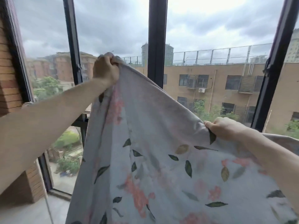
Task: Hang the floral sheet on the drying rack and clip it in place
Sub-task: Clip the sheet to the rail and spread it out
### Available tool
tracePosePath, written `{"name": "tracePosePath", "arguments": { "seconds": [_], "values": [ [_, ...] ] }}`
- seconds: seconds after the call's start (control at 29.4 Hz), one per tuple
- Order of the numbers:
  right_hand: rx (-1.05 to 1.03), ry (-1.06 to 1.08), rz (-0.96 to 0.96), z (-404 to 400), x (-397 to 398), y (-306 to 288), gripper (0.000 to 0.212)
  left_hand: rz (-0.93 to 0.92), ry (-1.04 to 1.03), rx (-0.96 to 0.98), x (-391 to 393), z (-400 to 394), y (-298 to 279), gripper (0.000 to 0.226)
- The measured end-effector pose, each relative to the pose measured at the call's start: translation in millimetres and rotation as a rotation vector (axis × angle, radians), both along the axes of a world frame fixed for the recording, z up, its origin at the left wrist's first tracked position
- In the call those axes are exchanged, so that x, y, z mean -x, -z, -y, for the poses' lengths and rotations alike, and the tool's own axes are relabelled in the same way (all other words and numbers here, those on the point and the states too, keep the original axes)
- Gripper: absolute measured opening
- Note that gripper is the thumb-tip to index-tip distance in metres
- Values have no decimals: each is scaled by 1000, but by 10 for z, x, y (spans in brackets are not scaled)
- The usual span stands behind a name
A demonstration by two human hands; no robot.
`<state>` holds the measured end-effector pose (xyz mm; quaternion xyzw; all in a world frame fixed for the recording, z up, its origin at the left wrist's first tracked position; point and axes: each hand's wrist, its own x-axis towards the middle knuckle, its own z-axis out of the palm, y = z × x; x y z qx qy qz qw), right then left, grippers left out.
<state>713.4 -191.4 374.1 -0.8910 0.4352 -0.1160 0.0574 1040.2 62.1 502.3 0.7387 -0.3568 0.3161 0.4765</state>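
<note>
Left hand (106, 70) fisted on the floral sheet (155, 159), raised before the window frame (157, 38) | right hand (224, 128) pinched its upper edge, lower | sheet judged light, limp, non-slippery; best gripped along the hem | drying rack unseen.

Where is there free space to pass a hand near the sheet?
Free: the gap between the left hand and the right hand, above the floral sheet's sloping edge. Crowded: below it the cloth fills the view, and the window post stands behind.

sheet (161, 143) btwn hands, before window (157, 38)
</note>
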Motion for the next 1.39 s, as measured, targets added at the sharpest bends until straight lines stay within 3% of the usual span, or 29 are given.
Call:
{"name": "tracePosePath", "arguments": {
  "seconds": [0.14,0.27,0.41,0.61,0.71,0.78,0.88,0.95,1.02,1.12,1.26,1.39],
  "values": [
    [-36,10,-59,9,-55,-41,59,282,30,-7,125,409,-664,21],
    [-33,100,-15,57,14,-50,58,458,40,-285,-14,723,-868,24],
    [5,208,-15,168,108,-51,56,280,45,-576,-345,1017,-444,24],
    [19,321,-25,179,56,1,52,-82,42,-1219,-985,1253,702,26],
    [45,336,27,-19,-194,-12,33,-104,83,-1383,-1133,1299,997,23],
    [102,239,89,-250,-474,-45,31,-56,120,-1434,-1107,1303,1068,22],
    [33,-46,266,-711,-1226,-148,40,-116,241,-1433,-1121,1238,1107,22],
    [-70,-178,221,-930,-1824,-161,35,-148,332,-1415,-1198,1142,1107,19],
    [-129,-213,116,-1056,-2346,-95,38,-206,407,-1361,-1339,1023,1111,25],
    [-90,-140,48,-1075,-2738,18,60,-325,559,-1205,-1511,851,1094,23],
    [-18,-76,62,-988,-2709,72,69,-129,604,-742,-1574,405,1178,26],
    [-10,-54,58,-980,-2722,115,68,55,646,-192,-1503,-355,1687,24]
  ]
}}
